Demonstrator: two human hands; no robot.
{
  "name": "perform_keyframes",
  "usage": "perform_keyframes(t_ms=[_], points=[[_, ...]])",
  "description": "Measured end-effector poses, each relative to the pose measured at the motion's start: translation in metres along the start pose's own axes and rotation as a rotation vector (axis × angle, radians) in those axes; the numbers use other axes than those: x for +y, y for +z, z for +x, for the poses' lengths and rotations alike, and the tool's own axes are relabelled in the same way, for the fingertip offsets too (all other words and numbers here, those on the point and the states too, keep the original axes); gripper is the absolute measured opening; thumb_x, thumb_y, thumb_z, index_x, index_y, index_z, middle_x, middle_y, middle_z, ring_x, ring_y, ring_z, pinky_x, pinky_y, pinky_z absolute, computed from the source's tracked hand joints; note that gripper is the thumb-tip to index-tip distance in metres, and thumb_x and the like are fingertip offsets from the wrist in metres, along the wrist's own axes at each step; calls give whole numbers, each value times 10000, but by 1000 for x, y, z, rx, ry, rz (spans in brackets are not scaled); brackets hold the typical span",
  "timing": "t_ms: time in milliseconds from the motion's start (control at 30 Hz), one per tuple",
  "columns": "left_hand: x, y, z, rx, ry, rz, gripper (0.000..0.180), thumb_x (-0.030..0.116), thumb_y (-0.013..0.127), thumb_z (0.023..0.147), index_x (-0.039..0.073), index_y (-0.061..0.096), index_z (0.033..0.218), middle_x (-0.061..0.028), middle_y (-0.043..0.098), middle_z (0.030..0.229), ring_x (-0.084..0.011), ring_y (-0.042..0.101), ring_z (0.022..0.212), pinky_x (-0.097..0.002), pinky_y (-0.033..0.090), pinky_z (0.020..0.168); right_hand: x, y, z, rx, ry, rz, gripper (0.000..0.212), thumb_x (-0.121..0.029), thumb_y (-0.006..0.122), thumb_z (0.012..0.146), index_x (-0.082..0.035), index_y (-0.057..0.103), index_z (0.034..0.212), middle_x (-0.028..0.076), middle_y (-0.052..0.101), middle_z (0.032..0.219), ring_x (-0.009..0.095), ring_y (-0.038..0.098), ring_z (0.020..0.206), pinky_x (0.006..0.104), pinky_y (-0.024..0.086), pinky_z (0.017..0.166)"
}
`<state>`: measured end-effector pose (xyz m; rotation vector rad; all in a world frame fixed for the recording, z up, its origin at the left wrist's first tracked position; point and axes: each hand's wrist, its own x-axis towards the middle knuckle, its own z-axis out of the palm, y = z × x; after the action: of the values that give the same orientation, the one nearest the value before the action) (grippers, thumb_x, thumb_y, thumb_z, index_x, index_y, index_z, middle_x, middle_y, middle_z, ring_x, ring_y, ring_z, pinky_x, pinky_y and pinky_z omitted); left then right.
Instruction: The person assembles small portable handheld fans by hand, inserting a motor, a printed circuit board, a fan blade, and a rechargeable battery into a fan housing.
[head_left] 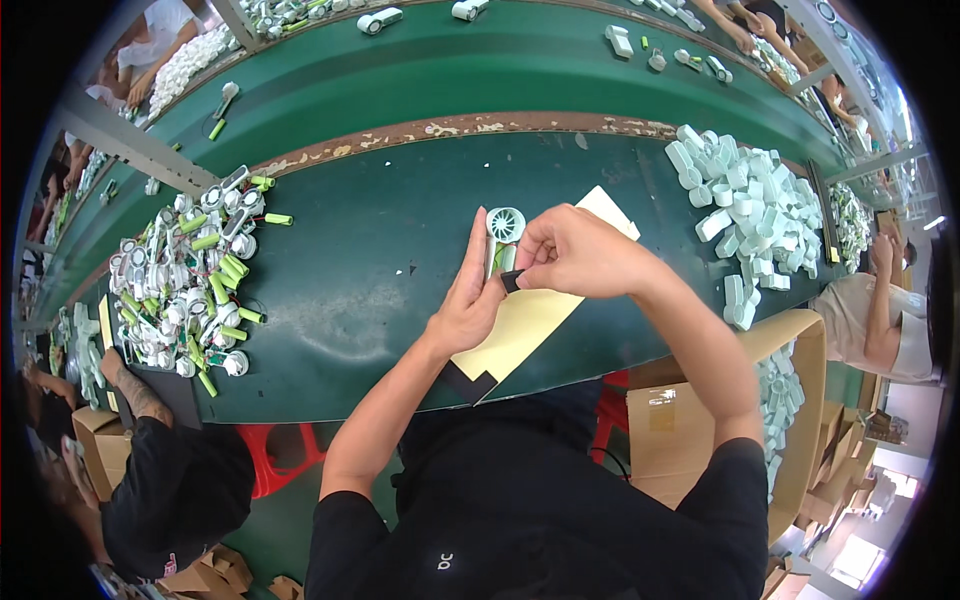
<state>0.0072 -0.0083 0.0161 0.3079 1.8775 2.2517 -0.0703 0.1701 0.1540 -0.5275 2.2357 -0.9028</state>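
Observation:
My left hand (467,310) is closed around a small pale-mint handheld fan (506,225), its round grille pointing away from me. A green battery (506,259) shows inside the fan's handle. Between the fingertips of my right hand (588,253) is a small black pad (511,281), pinched against the handle's near end. Underneath both hands a yellow backing sheet (530,328) lies slanted on the dark green table (340,290). Black pad material (468,383) covers the sheet's near end. The far part of the handle's near end is hidden by my fingers.
Fan assemblies with green batteries (195,270) are heaped at the left. Mint plastic housings (745,205) form a pile at the right. Beyond the table runs a green conveyor belt (430,85). A cardboard box (790,500) stands at my right; a co-worker's arm (140,388) is at far left.

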Motion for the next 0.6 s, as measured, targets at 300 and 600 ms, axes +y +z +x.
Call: perform_keyframes(t_ms=[300,600], points=[[-6,3,1,-36,94,123,830,-16,393,984,-23,-95,1655,-228,215,1666,-308,285,1534,-367,258,1233,-16,-12,20,-76,102,-218,193,-141,803,760,26,748,841,128,744,766,210,722,723,348,545,653],[1,0,-1,-34,-22,-13,866,-42,377,970,-34,-191,1624,-232,205,1672,-321,250,1550,-379,198,1257,-16,11,27,35,37,-282,106,-78,742,783,18,731,824,171,757,812,321,749,818,413,565,748]])
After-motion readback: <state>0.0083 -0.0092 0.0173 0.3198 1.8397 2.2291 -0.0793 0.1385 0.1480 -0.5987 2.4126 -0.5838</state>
